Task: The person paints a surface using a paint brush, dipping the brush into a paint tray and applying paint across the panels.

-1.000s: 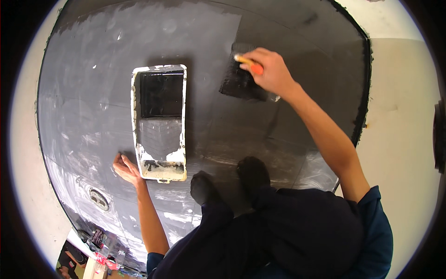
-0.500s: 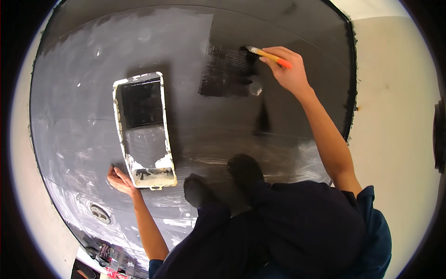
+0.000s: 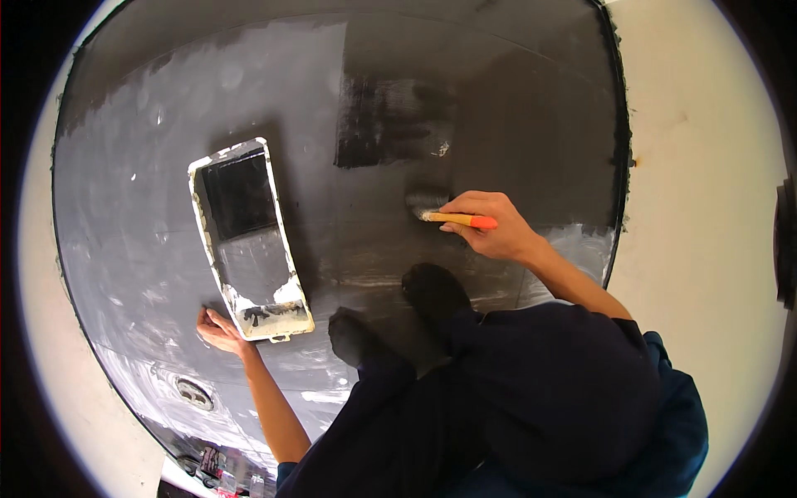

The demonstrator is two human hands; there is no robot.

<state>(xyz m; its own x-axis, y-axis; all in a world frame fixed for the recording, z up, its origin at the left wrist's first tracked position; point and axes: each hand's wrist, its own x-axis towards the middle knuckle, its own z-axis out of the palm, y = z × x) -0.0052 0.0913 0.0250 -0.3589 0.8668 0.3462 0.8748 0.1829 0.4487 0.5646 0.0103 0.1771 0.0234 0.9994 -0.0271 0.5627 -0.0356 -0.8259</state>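
Observation:
In my right hand point(image 3: 496, 228) is a paintbrush point(image 3: 457, 219) with a wooden handle and an orange-red end; its dark bristles are smeared with motion over the dark floor point(image 3: 531, 149). My left hand point(image 3: 221, 330) lies beside the lower left corner of a paint tray point(image 3: 217, 274), its fingers stretched out, with no clear grip on it. The long tray has a white, paint-crusted rim and black paint point(image 3: 239, 195) in its far half. A blacker brushed patch point(image 3: 359, 124) shows beyond the brush.
My dark-covered feet point(image 3: 436, 295) stand on the floor just right of the tray. A round floor drain point(image 3: 194, 393) lies at lower left, with several small items point(image 3: 220, 473) below it. Pale walls point(image 3: 697, 166) border the floor.
My right hand has brought the brush from the dark patch down toward my feet. My left hand stays by the tray's corner. The whole view has shifted slightly.

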